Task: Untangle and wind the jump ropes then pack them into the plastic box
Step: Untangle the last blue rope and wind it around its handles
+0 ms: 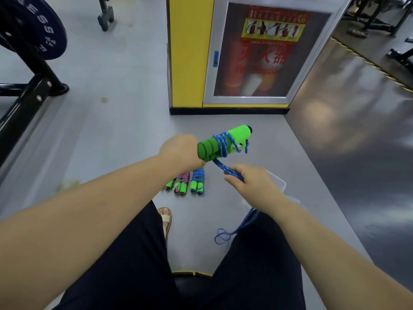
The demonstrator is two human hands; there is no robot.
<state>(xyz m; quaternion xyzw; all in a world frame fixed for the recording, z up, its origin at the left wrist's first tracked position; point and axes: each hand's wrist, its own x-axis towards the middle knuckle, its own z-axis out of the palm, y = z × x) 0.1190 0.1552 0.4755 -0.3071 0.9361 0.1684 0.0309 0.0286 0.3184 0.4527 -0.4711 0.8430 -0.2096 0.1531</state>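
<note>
My left hand [182, 151] grips the green handles [223, 143], partly wrapped in blue rope [220, 163]; my right hand [252, 181] pinches the rope's free length.

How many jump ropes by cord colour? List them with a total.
Blue cord: 2, one being wound on the green handles in the left hand, its loose cord pinched by the right hand; one wound bundle on the floor.
Pink cord: 1, wound bundle on the floor.
Total: 3
</note>
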